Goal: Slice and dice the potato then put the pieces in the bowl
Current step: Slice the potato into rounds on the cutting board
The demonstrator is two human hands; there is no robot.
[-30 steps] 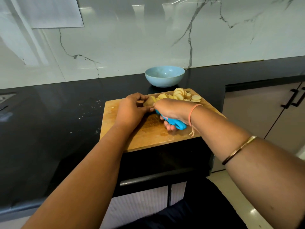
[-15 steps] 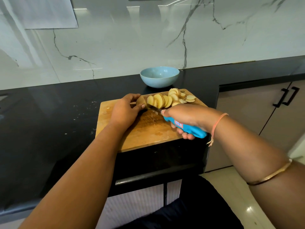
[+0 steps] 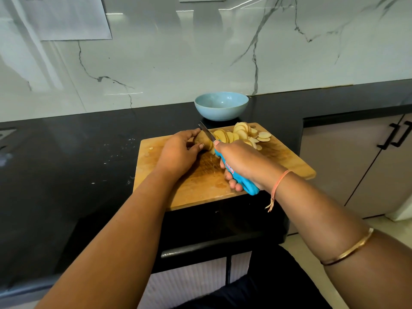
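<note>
A wooden cutting board (image 3: 196, 188) lies on the black counter. My left hand (image 3: 178, 152) grips the uncut end of the potato (image 3: 204, 140) on the board's far side. My right hand (image 3: 242, 160) grips a knife by its blue handle (image 3: 249, 187), and the blade (image 3: 206, 131) rests across the potato just right of my left fingers. Several round potato slices (image 3: 243, 133) lean and lie in a row to the right of the blade. A light blue bowl (image 3: 221, 105) stands behind the board with nothing visible in it.
The black counter (image 3: 78, 166) stretches left, with small white specks near the board. Its front edge drops off just below the board. A marble wall stands behind the bowl. Grey cabinet doors with black handles (image 3: 399, 136) are at the right.
The knife has come forward again: the blade now lies across the potato, closer to my left fingers than half a second ago. More slices stand to the right.
</note>
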